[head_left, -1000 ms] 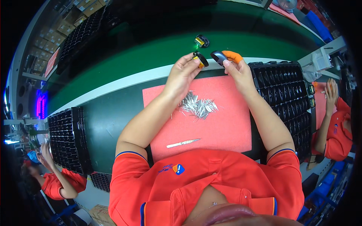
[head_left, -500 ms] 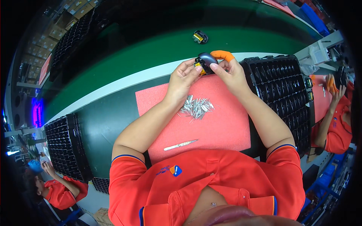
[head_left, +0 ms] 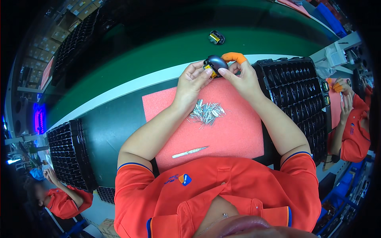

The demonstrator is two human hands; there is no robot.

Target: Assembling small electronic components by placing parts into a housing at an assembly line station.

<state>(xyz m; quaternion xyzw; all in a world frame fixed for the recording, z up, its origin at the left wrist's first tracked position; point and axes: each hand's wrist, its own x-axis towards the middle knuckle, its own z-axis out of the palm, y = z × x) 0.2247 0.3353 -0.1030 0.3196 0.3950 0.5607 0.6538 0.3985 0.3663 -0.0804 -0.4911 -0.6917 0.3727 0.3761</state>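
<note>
My left hand (head_left: pixel 190 82) and my right hand (head_left: pixel 243 78) are both closed on a small dark device with a glossy domed shell (head_left: pixel 217 62), held above the far edge of a pink foam mat (head_left: pixel 234 137). A yellow part (head_left: pixel 210 71) shows at its open left side, beside my left thumb. My right thumb presses against the shell, and an orange finger cot (head_left: pixel 234 57) covers my right index finger, which curls behind the device. On the mat lie a heap of thin silvery pins (head_left: pixel 208 113) and a pointed, pale-handled tool (head_left: pixel 190 152).
A similar device with a yellow part (head_left: pixel 216 37) sits on the green belt (head_left: pixel 158 51) ahead. Black compartment trays (head_left: pixel 293 91) stand at the right, with more trays (head_left: pixel 65 154) at the left. One co-worker (head_left: pixel 353 131) sits at the right, another (head_left: pixel 65 200) at the left.
The device on the green belt has shifted slightly to the right. My hands and the held device have hardly moved. The right co-worker's hands have moved.
</note>
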